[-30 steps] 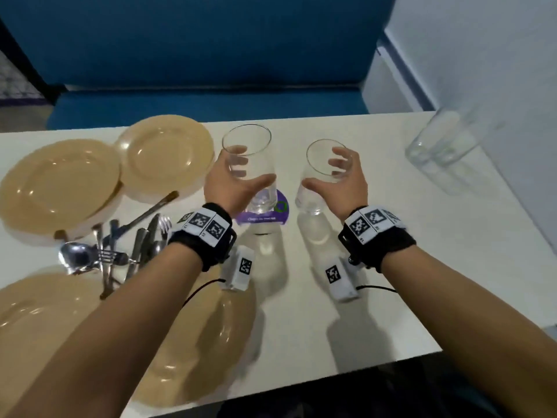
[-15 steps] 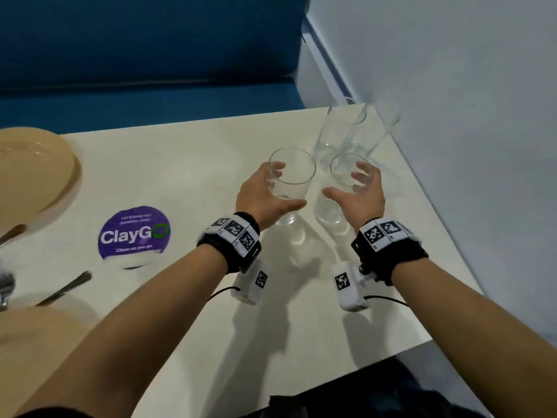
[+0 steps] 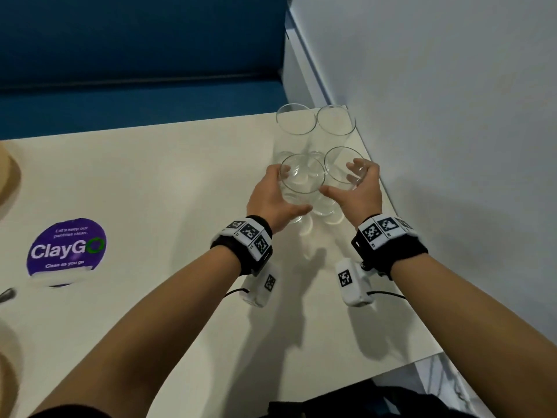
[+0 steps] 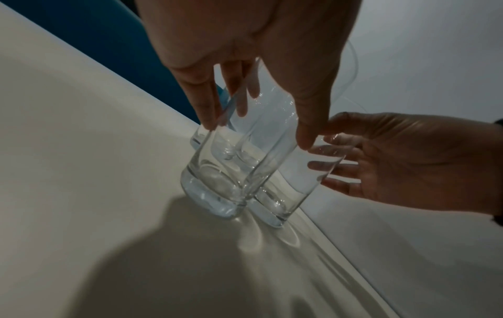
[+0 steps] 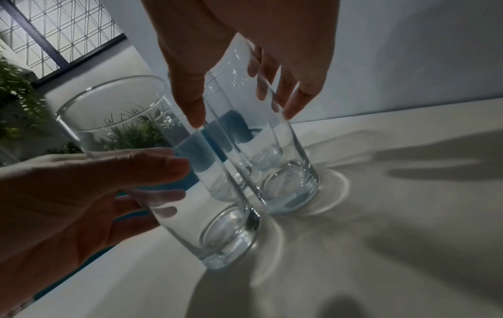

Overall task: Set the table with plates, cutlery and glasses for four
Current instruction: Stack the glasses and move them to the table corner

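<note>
Glassware at the right end of the white counter (image 3: 150, 182), read left to right. At far left a tan plate's rim (image 3: 10, 179) and a purple round "ClayGo" sticker (image 3: 67, 248) lie well apart from the action. My left hand (image 3: 271, 197) wraps thumb and fingers round the mid-wall of a tall clear straight-sided drinking glass (image 3: 302, 176); in the left wrist view its thick base appears to rest on the counter, or sit just above it, though I cannot tell which. Just beside it, base nearly touching base, my right hand (image 3: 358, 191) grips a second clear tumbler (image 3: 342, 164) the same way. Behind these, near the far corner by the pale wall (image 3: 452, 146), stand two more empty clear glasses (image 3: 316, 123), rims almost touching.

I judge the glasses rigid, smooth and slippery, fragile at the thin rim and bottom-heavy from the thick base. The best hold is round the middle of the wall, as now, thumb opposing fingers, never by the rim. With four packed this closely, knocking one against another is the chief risk when lifting or releasing.
</note>
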